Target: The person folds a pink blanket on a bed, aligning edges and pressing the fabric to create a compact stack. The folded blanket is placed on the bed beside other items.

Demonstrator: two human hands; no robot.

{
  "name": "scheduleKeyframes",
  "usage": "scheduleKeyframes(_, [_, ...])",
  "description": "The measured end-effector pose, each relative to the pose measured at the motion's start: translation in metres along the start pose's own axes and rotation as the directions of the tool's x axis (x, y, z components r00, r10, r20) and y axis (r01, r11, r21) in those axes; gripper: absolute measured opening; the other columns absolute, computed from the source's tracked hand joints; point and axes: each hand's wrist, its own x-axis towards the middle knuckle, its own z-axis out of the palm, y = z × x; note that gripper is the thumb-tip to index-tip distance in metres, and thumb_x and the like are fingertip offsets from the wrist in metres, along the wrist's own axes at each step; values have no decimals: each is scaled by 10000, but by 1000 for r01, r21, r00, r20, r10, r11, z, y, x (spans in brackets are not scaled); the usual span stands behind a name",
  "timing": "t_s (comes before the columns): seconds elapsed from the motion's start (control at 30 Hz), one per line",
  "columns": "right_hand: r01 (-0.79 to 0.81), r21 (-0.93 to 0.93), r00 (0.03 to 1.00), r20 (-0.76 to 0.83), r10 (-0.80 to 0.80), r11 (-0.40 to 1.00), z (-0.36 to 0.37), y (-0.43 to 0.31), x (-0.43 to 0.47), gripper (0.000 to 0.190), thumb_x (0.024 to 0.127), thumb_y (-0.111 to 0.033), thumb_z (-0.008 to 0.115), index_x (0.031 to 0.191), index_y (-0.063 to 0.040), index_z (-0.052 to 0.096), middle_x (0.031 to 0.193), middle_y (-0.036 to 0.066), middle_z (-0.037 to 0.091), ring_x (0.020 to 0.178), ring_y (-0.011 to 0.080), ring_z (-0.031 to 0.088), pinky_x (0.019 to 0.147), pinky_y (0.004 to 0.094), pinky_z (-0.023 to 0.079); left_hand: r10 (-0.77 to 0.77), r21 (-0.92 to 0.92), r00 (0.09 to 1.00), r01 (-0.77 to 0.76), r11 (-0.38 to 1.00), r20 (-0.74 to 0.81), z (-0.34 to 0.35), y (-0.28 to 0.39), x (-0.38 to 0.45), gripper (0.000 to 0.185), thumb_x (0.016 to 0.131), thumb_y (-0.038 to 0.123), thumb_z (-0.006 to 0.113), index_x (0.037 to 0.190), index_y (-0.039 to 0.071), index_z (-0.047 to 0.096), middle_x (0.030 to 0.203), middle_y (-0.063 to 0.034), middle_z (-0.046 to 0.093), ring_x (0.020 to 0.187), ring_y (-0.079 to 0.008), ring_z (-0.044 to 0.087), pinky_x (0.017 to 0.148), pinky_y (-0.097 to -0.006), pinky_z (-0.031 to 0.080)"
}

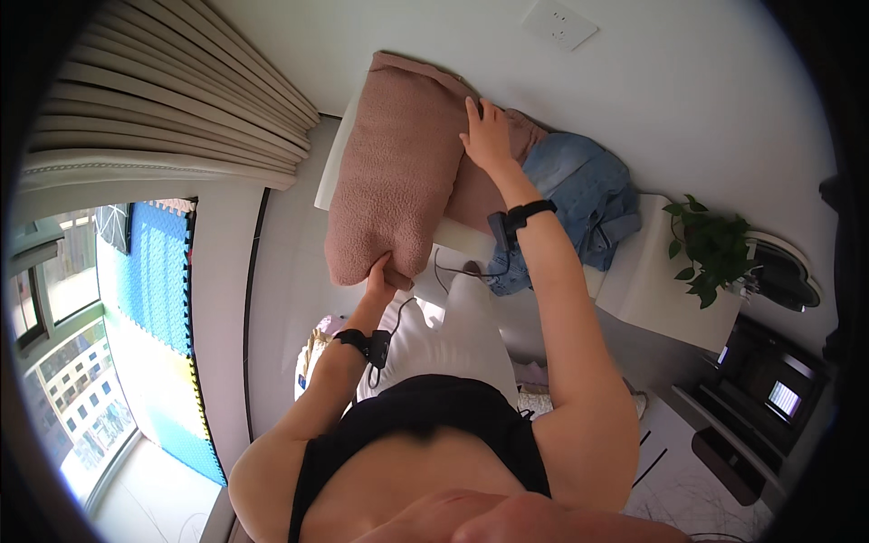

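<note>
A folded dusty-pink fleece textile point(400, 149), probably a garment, lies over a white bench-like surface point(333, 163) against the wall. My left hand point(381, 279) pinches its near end, thumb on top and fingers tucked beneath. My right hand point(487, 132) rests at the far right edge of the fleece, fingers spread, apparently gripping nothing. Under that hand, more pink fabric point(475, 193) extends rightward to a gathered band. A crumpled blue denim garment point(577, 183) touches it on the right, partly behind my right forearm.
To the right stand a green potted plant point(709, 244) and a round-topped mirror point(787, 271) on a white surface point(669, 292). Beige curtains point(176, 102) hang at left, above a window. Both wrists wear black straps with cables. A wall socket point(560, 26) is at the top.
</note>
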Motion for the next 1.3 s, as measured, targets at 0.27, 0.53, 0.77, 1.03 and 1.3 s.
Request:
scheduleKeyframes(0.27, [60, 250, 988, 126, -94, 966, 22, -76, -91, 750, 933, -441, 657, 1571, -314, 283, 1635, 161, 170, 1473, 409, 244, 1159, 559, 311, -195, 262, 977, 211, 942, -86, 9, 23, -14, 596, 939, 304, 669, 1401, 4, 440, 1418, -122, 515, 1335, -311, 476, 1115, -503, 392])
scheduleKeyframes(0.53, [-509, 456, 724, -231, 650, 730, 19, 41, -208, 714, 883, -352, 735, 1412, 21, 434, 1426, 244, 468, 1296, 398, 469, 1085, 504, 377, 66, 901, 900, -433, 32, 431, 90, 53, -78, 522, 962, 292, 635, 1402, 80, 451, 1286, -112, 651, 1180, -292, 635, 961, -479, 505])
scheduleKeyframes(0.77, [-951, 218, 252, 143, 957, 218, 80, 131, -294, 1017, 700, -486, 856, 1424, 74, 413, 1406, 292, 495, 1268, 429, 515, 1042, 487, 444, 19, 247, 693, -231, -941, 720, 172, 57, 12, 800, 937, 470, 580, 1608, 263, 198, 1679, -105, 106, 1544, -345, 80, 1181, -668, 69])
scheduleKeyframes(1.03, [-397, 828, 736, 30, 676, 396, -77, 150, -311, 475, 787, -139, 793, 1199, 27, 625, 1038, 185, 720, 920, 293, 692, 855, 356, 542, 260, 482, 621, -219, -849, 740, 172, 15, -44, 907, 843, 306, 736, 1591, 191, 235, 1653, -169, 145, 1527, -390, 109, 1172, -656, 136])
scheduleKeyframes(1.3, [334, 912, 384, -362, 849, 238, -382, 43, -543, 380, 890, -143, 674, 1210, 59, 639, 1114, 90, 687, 989, 178, 635, 925, 303, 481, -97, 279, 377, -812, -512, 921, 239, -95, -116, 1033, 719, 177, 847, 1557, 74, 253, 1573, -221, 276, 1430, -429, 299, 1175, -468, 294])
